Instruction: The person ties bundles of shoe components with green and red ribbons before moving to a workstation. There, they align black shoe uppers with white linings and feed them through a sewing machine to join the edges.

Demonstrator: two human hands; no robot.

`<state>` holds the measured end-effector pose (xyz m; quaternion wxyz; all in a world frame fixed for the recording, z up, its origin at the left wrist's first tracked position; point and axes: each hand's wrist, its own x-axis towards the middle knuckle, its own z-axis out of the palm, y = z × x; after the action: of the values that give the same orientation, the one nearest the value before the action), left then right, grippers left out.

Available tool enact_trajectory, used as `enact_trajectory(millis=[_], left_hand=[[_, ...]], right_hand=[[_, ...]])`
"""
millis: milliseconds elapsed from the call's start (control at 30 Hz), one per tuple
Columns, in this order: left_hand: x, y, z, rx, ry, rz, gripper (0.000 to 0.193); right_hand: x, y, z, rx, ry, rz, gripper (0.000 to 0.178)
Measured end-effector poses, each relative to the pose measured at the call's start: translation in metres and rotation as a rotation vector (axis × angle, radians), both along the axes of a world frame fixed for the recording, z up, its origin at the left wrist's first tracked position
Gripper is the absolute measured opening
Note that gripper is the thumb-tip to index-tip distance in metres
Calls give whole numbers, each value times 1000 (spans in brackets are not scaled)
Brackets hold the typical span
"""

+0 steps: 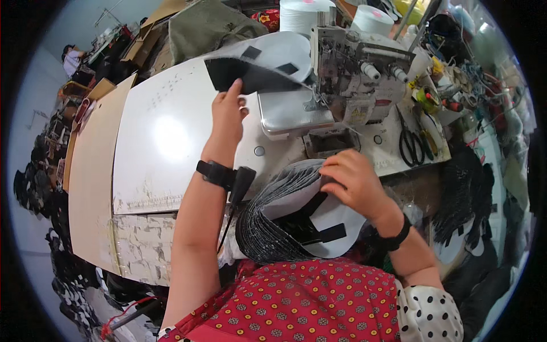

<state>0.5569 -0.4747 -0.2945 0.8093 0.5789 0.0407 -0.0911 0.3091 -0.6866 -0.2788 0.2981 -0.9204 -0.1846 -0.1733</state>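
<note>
My left hand (229, 111) reaches over the white table, its fingers drawn in at the near edge of a black fabric piece (227, 73). The piece trails right to the needle area of a sewing machine (362, 71); a pale panel with black patches (276, 50) lies just behind it. In front of me, a thick curved stack of grey-and-black fabric pieces (259, 214) rests by my lap. My right hand (354, 183) is closed on the stack's upper right edge, thumb inside and fingers outside. The top piece shows a pale inner face with black strips.
White thread cones (305, 16) stand behind the machine. Black-handled scissors (410, 142) and other small tools lie at the table's right end. A grey cloth (213, 28) is heaped at the back. A cable hangs from the device on my left wrist. Another person (72, 60) sits far left.
</note>
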Motion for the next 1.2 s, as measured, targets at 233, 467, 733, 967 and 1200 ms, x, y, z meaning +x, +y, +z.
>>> enact_trajectory(millis=[233, 467, 733, 967, 1200], left_hand=[[30, 110, -36, 793, -254, 299, 40], [-37, 83, 9, 1388, -690, 245, 32], [-64, -3, 63, -275, -50, -372, 64], [-23, -4, 52, 222, -325, -241, 19], [-92, 34, 60, 293, -166, -477, 31]], right_hand=[[-36, -13, 33, -157, -1, 53, 19], [11, -19, 48, 689, 203, -261, 11], [74, 18, 16, 615, 30, -468, 14], [63, 28, -5, 294, -305, -244, 23], [55, 21, 1, 54, -271, -474, 31]])
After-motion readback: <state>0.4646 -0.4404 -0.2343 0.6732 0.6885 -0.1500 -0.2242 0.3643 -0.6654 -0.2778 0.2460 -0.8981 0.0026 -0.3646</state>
